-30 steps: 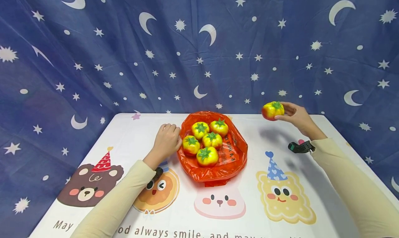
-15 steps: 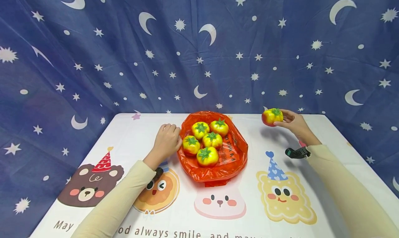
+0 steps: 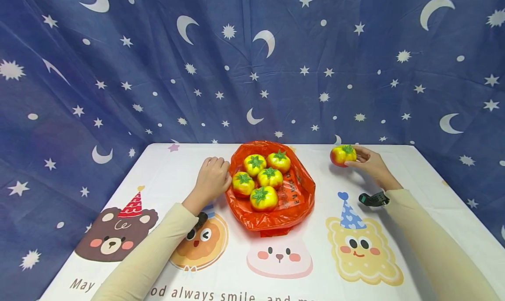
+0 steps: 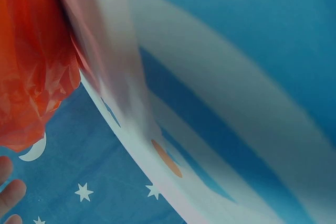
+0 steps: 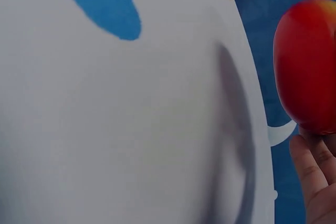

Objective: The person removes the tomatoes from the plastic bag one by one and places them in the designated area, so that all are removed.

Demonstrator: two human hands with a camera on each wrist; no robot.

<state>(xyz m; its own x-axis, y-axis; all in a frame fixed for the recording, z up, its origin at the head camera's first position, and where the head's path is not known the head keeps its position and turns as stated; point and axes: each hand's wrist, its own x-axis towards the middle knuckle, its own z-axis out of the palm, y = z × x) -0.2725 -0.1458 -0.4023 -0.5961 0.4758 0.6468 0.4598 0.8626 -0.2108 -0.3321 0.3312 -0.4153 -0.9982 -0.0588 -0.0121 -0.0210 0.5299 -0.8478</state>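
Observation:
An open red plastic bag [image 3: 289,222] stands mid-table with several yellow-red toy tomatoes [image 3: 263,199] with green leaf tops inside. At its left rim my left hand [image 3: 212,178] has curled fingers and seems to grip the bag's edge; its thumb side meets the plastic. Only some fingertips [image 4: 11,196] show in the left wrist view, beside the red bag [image 4: 31,66], and the grip itself is hidden. My right hand [image 3: 372,164] pinches one toy tomato [image 3: 342,156] between thumb and fingers at the far right of the table. Red skin of this tomato [image 5: 310,66] shows in the right wrist view.
A white cloth printed with cartoon faces covers the table [image 3: 347,257]. Behind the table's back edge hangs a dark blue curtain [image 3: 221,82] with moons and stars. Black straps with small devices [image 3: 374,199] sit at both wrists.
My right hand has lowered the toy tomato toward the tabletop, bringing it slightly nearer to me. My left hand and the red bag stay in place.

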